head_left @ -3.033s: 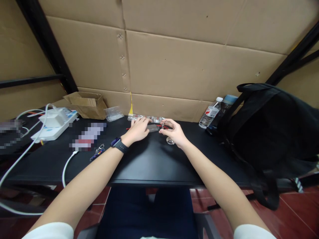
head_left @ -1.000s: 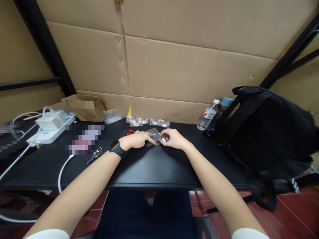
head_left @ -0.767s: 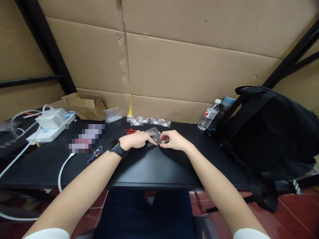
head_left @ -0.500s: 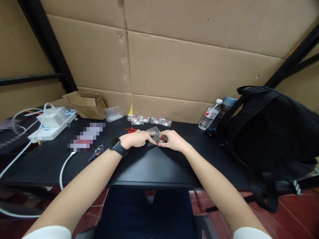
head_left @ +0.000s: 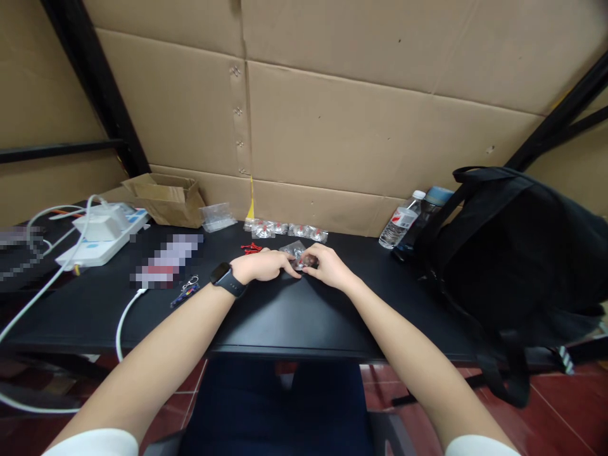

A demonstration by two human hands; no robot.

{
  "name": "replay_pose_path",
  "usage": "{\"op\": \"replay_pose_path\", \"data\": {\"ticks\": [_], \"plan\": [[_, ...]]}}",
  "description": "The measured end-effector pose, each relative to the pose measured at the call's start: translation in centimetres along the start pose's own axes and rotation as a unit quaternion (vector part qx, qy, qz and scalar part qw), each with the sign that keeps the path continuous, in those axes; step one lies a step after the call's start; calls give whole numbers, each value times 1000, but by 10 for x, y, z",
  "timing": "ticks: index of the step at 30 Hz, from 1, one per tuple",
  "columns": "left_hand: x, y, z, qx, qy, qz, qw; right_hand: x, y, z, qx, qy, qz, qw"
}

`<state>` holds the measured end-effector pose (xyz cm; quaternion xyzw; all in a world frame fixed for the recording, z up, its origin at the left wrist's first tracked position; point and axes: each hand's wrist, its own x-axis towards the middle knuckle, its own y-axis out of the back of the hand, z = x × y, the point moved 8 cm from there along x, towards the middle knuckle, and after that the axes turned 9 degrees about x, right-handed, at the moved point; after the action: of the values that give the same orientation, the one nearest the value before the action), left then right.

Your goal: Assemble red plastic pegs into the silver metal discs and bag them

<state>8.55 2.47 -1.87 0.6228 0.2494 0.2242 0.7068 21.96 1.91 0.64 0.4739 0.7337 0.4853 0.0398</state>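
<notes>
A small clear plastic bag (head_left: 294, 247) lies on the black tabletop between my hands. My left hand (head_left: 266, 265), with a dark watch on the wrist, has its fingers closed at the bag's near left edge. My right hand (head_left: 327, 265) pinches a small round shiny trinket (head_left: 310, 260) with a bit of red on it, at the bag's right side. Fingers partly cover the trinket, and I cannot tell how far it is inside the bag. Just beyond my left hand is a little bunch of red cords (head_left: 251, 248).
Several bagged round pieces (head_left: 263, 228) line the back edge. Flat clear bags (head_left: 218, 217) and an open cardboard box (head_left: 166, 201) stand left, near a power strip (head_left: 102, 240), a pixelated item (head_left: 170, 261) and a keychain (head_left: 185, 292). A water bottle (head_left: 403, 220) and black backpack (head_left: 517, 253) occupy the right.
My right hand has moved the trinket slightly up toward the bag, and it now overlaps the bag's side. My left hand stays nearly in place.
</notes>
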Motion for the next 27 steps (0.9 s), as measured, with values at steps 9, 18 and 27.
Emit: {"op": "replay_pose_path", "data": {"ticks": [9, 18, 27], "plan": [[0, -4, -5, -35, 9, 7, 999, 3, 2, 19, -136, -59, 92, 985], [-2, -2, 3, 5, 14, -37, 999, 18, -3, 20, -205, -93, 104, 969], [2, 1, 4, 17, 17, -8, 1000, 14, 2, 25, -208, -132, 112, 963]]}}
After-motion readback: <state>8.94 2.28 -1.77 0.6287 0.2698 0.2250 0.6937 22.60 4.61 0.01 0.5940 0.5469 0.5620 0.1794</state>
